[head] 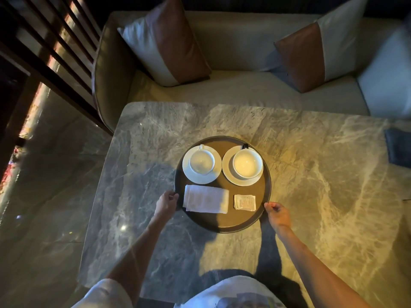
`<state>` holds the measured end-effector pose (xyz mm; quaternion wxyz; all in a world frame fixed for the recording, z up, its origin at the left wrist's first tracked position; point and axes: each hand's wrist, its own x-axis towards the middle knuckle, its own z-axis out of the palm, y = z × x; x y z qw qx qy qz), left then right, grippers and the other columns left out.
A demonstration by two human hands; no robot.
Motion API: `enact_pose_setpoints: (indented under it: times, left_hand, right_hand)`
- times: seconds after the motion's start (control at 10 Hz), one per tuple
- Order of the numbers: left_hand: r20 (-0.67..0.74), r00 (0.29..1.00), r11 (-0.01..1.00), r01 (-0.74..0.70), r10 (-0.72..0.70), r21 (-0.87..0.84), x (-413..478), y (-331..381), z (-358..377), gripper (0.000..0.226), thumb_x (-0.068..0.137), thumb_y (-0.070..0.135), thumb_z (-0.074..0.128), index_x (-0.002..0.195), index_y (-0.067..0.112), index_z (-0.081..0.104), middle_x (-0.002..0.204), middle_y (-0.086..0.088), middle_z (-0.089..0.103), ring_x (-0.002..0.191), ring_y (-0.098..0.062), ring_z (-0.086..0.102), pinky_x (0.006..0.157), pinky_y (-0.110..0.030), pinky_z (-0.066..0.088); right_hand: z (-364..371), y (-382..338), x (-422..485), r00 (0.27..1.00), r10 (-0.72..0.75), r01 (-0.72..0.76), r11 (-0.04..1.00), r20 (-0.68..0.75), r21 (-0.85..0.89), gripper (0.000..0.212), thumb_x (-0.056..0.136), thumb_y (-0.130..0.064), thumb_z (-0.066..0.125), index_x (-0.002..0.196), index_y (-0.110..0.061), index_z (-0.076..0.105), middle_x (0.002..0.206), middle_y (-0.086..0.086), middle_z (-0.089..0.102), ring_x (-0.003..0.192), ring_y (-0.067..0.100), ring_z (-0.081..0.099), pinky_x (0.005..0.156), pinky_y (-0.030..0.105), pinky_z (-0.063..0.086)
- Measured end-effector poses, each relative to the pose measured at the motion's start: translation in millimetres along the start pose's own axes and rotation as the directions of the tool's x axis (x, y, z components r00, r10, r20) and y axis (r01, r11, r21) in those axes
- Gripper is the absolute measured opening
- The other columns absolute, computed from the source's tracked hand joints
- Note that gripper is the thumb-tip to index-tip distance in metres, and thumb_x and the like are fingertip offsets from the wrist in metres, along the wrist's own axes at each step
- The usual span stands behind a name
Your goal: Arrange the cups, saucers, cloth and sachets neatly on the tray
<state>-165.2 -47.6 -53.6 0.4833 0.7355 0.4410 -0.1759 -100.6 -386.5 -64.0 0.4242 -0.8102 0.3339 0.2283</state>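
On the surface [311, 163], the tray [222, 221] looked finished: cups [202, 162] on saucers [208, 180] at 12 o'clock, cloth [205, 201] at 8, sachets [244, 202] at 5. Left hand [166, 202] and right hand [277, 213] gripped its rim.

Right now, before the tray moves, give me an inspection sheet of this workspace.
Surface: marble table, bearing the round tray.
Job's things: left cup on left saucer, right cup on right saucer, at the tray's far side; folded cloth near-left; sachets stacked near-right.
Clutter: dark blue object at the table's right edge.
Grips: left grip holds the tray's left rim; right grip holds its right rim.
Cables: nothing seen.
Surroundings: sofa, left cushion, right cushion beyond the table; wooden slats at left.
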Motion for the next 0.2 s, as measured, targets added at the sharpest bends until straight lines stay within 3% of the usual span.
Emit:
enact_pose_setpoints:
  times: [0.1,0.2]
  left_hand:
    - [-0.062,0.996,0.988,-0.056,0.065,0.141,-19.2,2.4,-5.4,0.023,0.095,0.021,0.045,0.11,0.005,0.054,0.107,-0.019,0.066,0.091,-0.035,0.061,0.077,-0.039,0.047]
    - [-0.094,0.984,0.924,-0.107,0.151,0.368,-44.6,-0.6,-10.4,0.029,0.098,0.025,0.038,0.116,0.008,0.052,0.118,-0.021,0.06,0.106,-0.04,0.058,0.08,-0.043,0.043]
  right_hand:
    - [-8.1,-0.4,-18.3,0.991,-0.129,0.126,0.988,-0.029,-0.09,0.028,0.098,-0.027,0.056,0.109,-0.003,0.064,0.107,0.016,0.07,0.104,0.034,0.064,0.092,0.041,0.048]
    - [-16.6,4.0,-46.7,0.944,-0.325,0.31,0.929,-0.046,-0.203,0.02,0.098,-0.023,0.054,0.104,-0.009,0.068,0.1,0.01,0.071,0.095,0.026,0.065,0.083,0.033,0.048]
